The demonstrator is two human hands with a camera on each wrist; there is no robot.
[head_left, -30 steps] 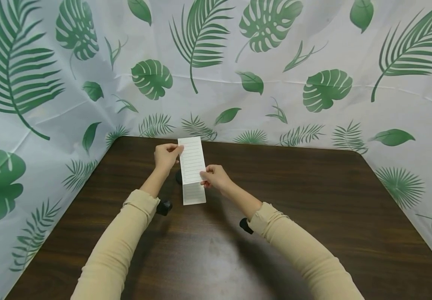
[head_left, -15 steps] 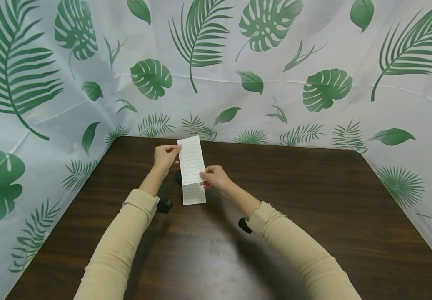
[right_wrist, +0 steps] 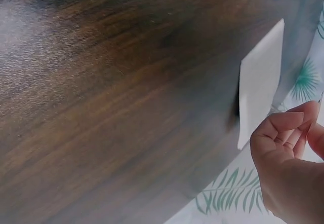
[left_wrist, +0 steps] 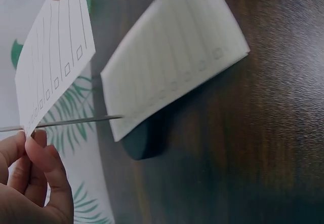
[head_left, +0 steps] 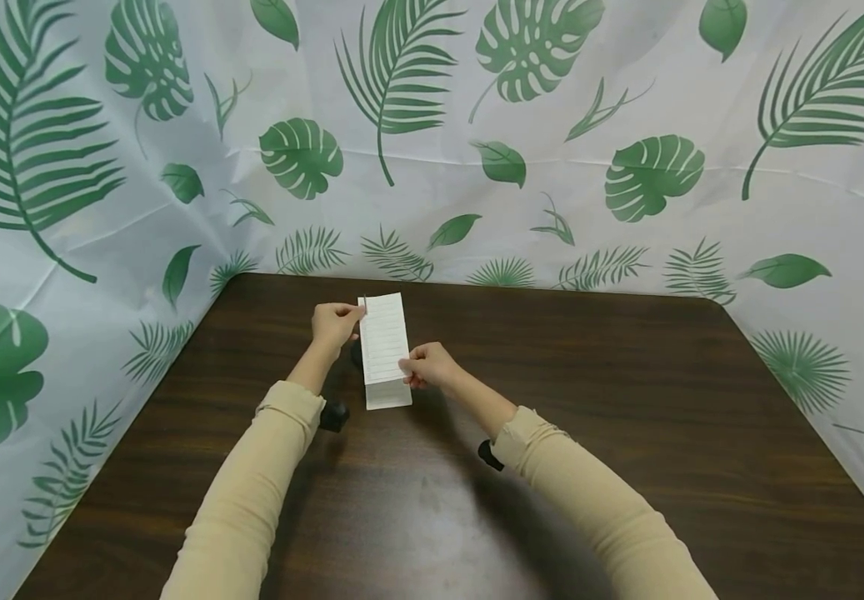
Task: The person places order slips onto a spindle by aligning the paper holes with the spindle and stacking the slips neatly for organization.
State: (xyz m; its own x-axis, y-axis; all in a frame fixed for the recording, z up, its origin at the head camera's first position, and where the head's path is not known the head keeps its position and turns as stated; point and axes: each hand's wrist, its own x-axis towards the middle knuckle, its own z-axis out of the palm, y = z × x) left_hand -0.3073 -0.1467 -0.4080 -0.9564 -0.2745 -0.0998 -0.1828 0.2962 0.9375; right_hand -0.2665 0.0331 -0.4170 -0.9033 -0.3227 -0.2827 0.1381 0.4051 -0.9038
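Note:
A lined white checklist sheet point(head_left: 385, 337) is held between both hands. My left hand point(head_left: 332, 323) pinches its far left corner between thumb and fingers, right where a thin metal spike point(left_wrist: 81, 121) passes through the paper. At the sheet's near right edge, my right hand point(head_left: 433, 364) pinches it; in the right wrist view only a sliver of that sheet shows past the fingers. Lower on the same spike sits more checklist paper point(left_wrist: 172, 57), apart from the held sheet. The spike's black base point(left_wrist: 144, 140) shows partly from under this paper.
The dark wooden table point(head_left: 626, 433) stretches out around the hands. A white curtain point(head_left: 432, 217) with green leaf prints stands behind the table's far edge and along its sides. Black wrist cameras hang under both forearms.
Both hands have lowered the held sheet toward the paper below. The spike's tip now sticks up through the sheet's far left corner, where earlier none of it showed.

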